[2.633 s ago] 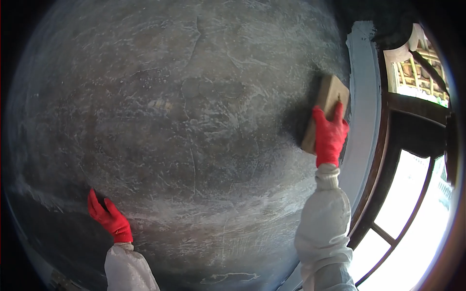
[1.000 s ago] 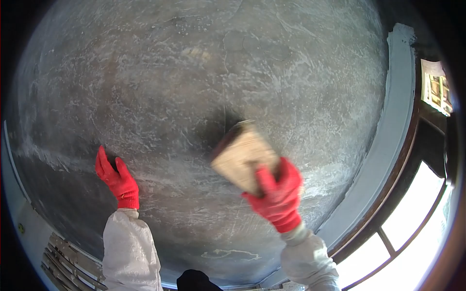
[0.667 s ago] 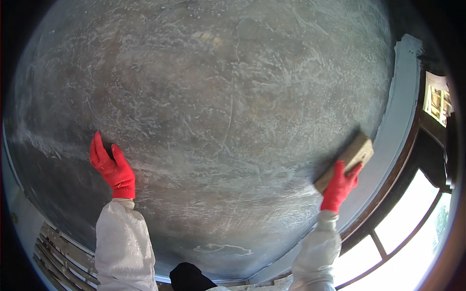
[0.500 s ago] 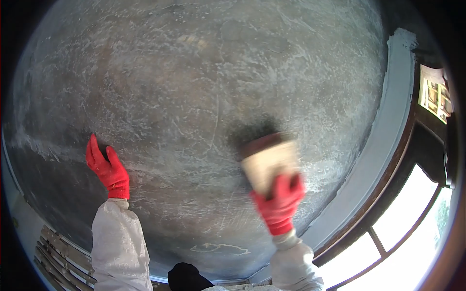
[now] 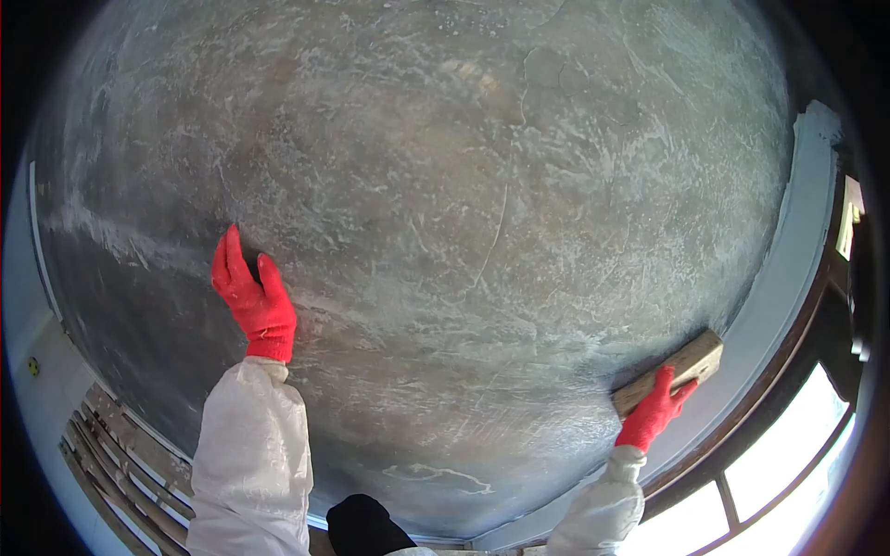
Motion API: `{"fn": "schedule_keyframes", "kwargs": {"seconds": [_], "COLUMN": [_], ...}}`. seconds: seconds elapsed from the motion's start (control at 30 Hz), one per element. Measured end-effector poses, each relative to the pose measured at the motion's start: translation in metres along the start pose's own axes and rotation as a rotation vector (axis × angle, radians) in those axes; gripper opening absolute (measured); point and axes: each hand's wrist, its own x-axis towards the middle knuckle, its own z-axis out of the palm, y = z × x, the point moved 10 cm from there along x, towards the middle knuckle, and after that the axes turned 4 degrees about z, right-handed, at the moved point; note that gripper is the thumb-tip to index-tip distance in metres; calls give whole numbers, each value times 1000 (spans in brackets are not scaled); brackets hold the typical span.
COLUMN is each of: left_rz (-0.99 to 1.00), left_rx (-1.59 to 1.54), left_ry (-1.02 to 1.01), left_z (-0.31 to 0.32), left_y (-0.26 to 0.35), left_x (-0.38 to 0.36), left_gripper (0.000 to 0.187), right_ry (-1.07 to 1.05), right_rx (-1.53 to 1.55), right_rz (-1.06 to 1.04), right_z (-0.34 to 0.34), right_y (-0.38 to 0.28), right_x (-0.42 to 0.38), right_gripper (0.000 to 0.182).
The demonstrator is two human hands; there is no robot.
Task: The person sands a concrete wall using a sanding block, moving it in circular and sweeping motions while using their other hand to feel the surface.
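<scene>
**Brown rectangular wooden block [image 5: 700,358] gripped low at the right side of a mottled grey wall [image 5: 417,232]**

The wooden block is grasped in the right hand [image 5: 656,410], which is covered by a red knitted glove. The fingers are laid over the outer face of the block, and two of them are seen spread apart on it. The block is held at a slant, its right end raised higher than its left. It is placed at the lower right of the grey wall, just beside a smooth pale grey strip [image 5: 788,250] by which the wall is bordered. Whether the whole underside of the block is pressed to the wall cannot be told.

The left hand [image 5: 255,296], gloved in the same red knit, is released and holds nothing. It is raised at the left part of the wall, with its fingers pointed upward and the thumb parted from them; contact with the wall cannot be made out for certain. Both arms are covered by loose whitish sleeves [image 5: 250,454].

The wall is marked by pale streaks, fine cracks and, low down, a thin whitish looped line [image 5: 436,474]. Beyond the strip, a dark brown wooden frame [image 5: 808,363] with bright glazed panes [image 5: 783,454] is seen. At the lower left, brown wooden slats [image 5: 120,463] are shown. At the bottom edge, a rounded black object [image 5: 363,528] is partly cut off; its nature cannot be told.
</scene>
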Motion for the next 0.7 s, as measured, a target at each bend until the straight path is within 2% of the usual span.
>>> {"fn": "schedule_keyframes", "kwargs": {"seconds": [0.1, 0.13, 0.17, 0.23, 0.27, 0.33, 0.37, 0.4, 0.43, 0.47, 0.5, 0.57, 0.6, 0.67, 0.7], "left_rz": [25, 32, 38, 37, 32, 39, 24, 23, 1, -18, -42, 2, -21, 6, 1], "left_rx": [-14, -13, -13, -20, -17, -21, -20, -3, -14, -43, -17, -33, -11, -40, -31], "left_ry": [1, 7, 15, 2, -5, -12, -29, -15, 1, 1, -1, 10, -5, 27, 32], "left_z": [0, 0, 0, 0, 1, -1, 0, 1, -1, 1, 0, -2, 0, -2, -4], "left_y": [3, 3, 3, 3, 1, 3, 2, 4, -3, -3, -4, 0, -3, -2, -3], "left_x": [2, 2, 2, 2, 4, 5, 5, 6, 5, 1, 0, 2, 2, 2, 1], "left_gripper": [54, 54, 54, 54, 54, 55, 55, 55, 55, 56, 56, 56, 56, 55, 55], "right_ry": [-120, -193, -363, -703, -692, -834, -723, -651, -447, -373, -238, -127, -156, -126, -137], "right_rx": [-377, -411, -388, -394, -386, -312, -301, -374, -496, -576, -544, -350, -368, 80, 83], "right_rz": [-486, -806, -815, -1168, -1162, -1263, -1222, -1176, -1006, -900, -833, -458, -467, 48, 47], "right_z": [23, 36, 50, 74, 74, 79, 72, 67, 49, 41, 28, 2, 3, -10, -7], "right_y": [-1, -7, -37, -49, -49, -46, -49, -50, -21, -13, 5, 19, 10, 38, 42], "right_x": [-63, -114, -164, -245, -246, -265, -248, -227, -167, -131, -88, -21, -24, -12, -18], "right_gripper": [88, 96, 92, 78, 78, 68, 69, 78, 102, 108, 98, 87, 87, 82, 82]}}
